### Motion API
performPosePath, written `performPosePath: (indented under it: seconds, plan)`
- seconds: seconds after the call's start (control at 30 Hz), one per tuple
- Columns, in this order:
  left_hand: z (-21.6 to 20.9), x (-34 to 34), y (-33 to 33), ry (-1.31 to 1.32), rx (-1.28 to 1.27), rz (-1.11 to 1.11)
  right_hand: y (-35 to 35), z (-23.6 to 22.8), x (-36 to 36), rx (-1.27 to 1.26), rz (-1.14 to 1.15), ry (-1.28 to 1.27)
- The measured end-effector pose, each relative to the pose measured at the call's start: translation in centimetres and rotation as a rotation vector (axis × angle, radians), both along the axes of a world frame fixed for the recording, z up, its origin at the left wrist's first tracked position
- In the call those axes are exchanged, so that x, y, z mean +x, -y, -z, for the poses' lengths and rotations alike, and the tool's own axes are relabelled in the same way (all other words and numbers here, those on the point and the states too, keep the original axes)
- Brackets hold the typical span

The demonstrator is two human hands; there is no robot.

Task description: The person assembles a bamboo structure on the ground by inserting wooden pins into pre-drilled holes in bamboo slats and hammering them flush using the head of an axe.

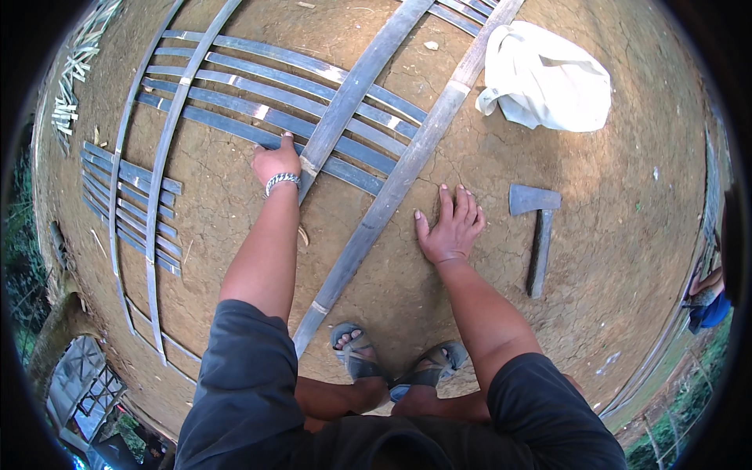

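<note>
Long bamboo poles and thin slats lie crossed in a lattice on the ground. My left hand (276, 166), with a chain bracelet at the wrist, is closed at the near edge of the lattice. Its thumb presses on the nearest bamboo slat (211, 124), beside a broad split-bamboo pole (345, 106); its other fingers are partly hidden. To the right of the long outer bamboo pole (376, 205), my right hand (452, 229) is open, fingers spread low over the dirt and holding nothing. A hatchet (539, 235) with a dark handle lies right of it.
A white cloth sack (548, 77) lies beyond the hatchet. Shorter slats (129, 205) sit under two thin poles at the left. Pale bamboo scraps (73, 82) line the far left. A person (709, 301) is partly visible at the right rim. My sandalled feet stand near the outer pole.
</note>
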State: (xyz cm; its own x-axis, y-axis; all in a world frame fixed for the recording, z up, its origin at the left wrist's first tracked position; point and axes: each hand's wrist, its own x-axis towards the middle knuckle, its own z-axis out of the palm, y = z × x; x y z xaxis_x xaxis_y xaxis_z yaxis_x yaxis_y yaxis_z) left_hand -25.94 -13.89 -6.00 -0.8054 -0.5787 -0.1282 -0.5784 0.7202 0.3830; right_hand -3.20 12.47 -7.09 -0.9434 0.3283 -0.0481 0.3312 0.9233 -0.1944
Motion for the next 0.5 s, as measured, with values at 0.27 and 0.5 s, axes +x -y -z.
performPosePath:
  seconds: [0.27,0.5]
  plan:
    - [-3.1,7.9,-3.5,-0.397,0.050,0.237,-0.2,-0.4,0.1,-0.029,0.019,0.047]
    - [-2.2,16.7,-9.4,-0.321,0.209,0.639,-0.2,-0.4,0.0,-0.041,0.027,0.052]
